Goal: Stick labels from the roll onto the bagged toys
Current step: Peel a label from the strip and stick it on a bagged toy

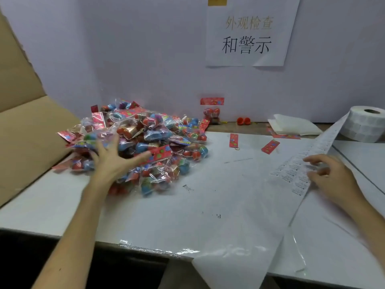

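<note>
As the left hand (113, 157) lay spread on the bagged toys (150, 140), centre left, bags could slide; the right hand (331, 174), loosely bent, touched the label strip (293, 174).

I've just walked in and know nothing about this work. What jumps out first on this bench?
A heap of clear bagged toys, bright red and blue, fills the table's left side, with the left hand spread over it. At far right stands a fat white label roll, and its strip runs down to the right hand, which touches it. A paper sign hangs on the wall behind.
</note>
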{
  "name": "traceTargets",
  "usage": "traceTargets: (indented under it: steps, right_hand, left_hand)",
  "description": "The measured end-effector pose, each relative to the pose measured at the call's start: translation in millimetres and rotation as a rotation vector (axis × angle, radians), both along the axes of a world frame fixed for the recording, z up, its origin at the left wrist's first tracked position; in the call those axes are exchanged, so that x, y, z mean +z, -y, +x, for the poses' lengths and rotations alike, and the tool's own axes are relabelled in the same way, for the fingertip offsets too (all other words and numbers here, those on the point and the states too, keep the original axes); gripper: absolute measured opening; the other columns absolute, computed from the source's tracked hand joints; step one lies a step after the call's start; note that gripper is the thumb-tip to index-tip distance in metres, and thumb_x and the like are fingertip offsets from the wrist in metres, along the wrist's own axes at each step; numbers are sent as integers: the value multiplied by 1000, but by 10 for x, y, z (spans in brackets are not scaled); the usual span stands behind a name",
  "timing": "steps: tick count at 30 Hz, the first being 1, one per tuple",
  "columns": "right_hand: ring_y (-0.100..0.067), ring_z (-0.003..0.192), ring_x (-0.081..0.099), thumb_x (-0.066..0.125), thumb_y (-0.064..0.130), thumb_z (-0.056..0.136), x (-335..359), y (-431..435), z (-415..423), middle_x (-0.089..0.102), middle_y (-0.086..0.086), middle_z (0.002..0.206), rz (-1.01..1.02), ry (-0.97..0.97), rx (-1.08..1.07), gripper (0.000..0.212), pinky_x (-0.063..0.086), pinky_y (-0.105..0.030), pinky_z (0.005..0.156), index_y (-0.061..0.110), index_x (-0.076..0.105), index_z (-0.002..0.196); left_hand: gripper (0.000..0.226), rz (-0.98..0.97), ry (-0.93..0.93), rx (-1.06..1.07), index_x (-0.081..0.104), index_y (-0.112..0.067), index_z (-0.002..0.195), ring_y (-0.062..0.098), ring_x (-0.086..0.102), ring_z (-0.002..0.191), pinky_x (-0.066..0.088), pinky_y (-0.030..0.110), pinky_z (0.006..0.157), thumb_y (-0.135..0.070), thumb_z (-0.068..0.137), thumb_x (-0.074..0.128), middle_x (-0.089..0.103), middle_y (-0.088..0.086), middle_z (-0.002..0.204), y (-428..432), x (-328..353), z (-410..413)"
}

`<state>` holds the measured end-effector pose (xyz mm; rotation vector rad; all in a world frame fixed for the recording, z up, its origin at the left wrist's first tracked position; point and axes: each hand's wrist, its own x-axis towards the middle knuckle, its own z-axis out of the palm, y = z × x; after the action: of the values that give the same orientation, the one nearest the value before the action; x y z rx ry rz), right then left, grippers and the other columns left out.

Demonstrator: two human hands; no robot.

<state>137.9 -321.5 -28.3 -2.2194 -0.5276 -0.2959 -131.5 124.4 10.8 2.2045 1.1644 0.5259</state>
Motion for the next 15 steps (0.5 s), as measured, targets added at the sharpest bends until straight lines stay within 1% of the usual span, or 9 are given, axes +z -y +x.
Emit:
traceTargets:
  steps: [1,2,6,7,9,11,12,14,15]
  right_hand:
    - [-15,67,57,71,-9,82,1,-12,-12,62,-6,111,-6,1,1,37,38,0,69,21,70,103]
    - [-15,67,58,71,-9,82,-1,-19,-22,62,-6,112,-12,2,1,37,38,1,69,21,70,103]
    - [-16,76,63,71,-9,83,-2,-21,-30,61,-3,112,-3,-13,-5,37,39,1,69,23,70,102]
    - [-16,77,64,71,-9,83,2,-21,-34,61,-2,112,3,-13,-4,37,39,1,69,24,70,102]
    - [-14,77,64,71,-8,83,5,-21,-52,60,-1,111,9,-9,-3,38,41,-1,69,25,69,101]
    - [-11,77,64,70,-7,83,4,-17,-60,60,1,110,15,-13,-2,38,41,-7,70,27,69,100]
    - [-9,77,63,69,-7,84,2,-11,-60,59,2,111,24,-25,0,38,40,-8,71,27,69,100]
    - [-7,78,62,69,-7,84,1,0,-60,59,3,112,39,-47,10,37,40,-8,72,26,70,101]
    - [-5,78,61,69,-7,84,3,8,-60,59,3,112,42,-53,14,37,39,-6,71,26,70,101]
  left_hand:
    - [137,-46,-43,-43,3,-42,162,40,-17,154,5,73,118,-85,50,69,-26,1,168,5,-124,44]
    - [138,-50,-60,-64,2,-42,162,40,-17,154,7,71,118,-86,49,69,-28,0,167,20,-211,121]
    - [142,-6,-56,-138,6,-36,163,44,-13,154,13,70,118,-92,45,62,-29,2,167,193,-222,617]
    - [141,-7,-63,-165,6,-35,163,46,-14,153,14,70,117,-92,46,61,-30,3,166,291,-213,764]
    - [134,-46,-49,-231,4,-35,163,47,-19,152,12,71,117,-87,57,68,-33,5,165,546,-188,1083]
    - [120,-182,70,-336,8,-34,163,43,-18,153,8,69,119,-75,70,73,-31,5,166,821,-126,1394]
    - [112,-294,175,-396,14,-34,163,39,-13,155,9,67,121,-69,75,75,-27,4,168,947,-85,1527]
    - [99,-530,385,-486,32,-33,159,33,10,157,21,61,123,-63,77,78,-9,7,171,1153,-7,1725]
    - [94,-599,457,-512,43,-30,154,32,24,153,29,58,121,-63,74,80,4,10,170,1237,26,1790]
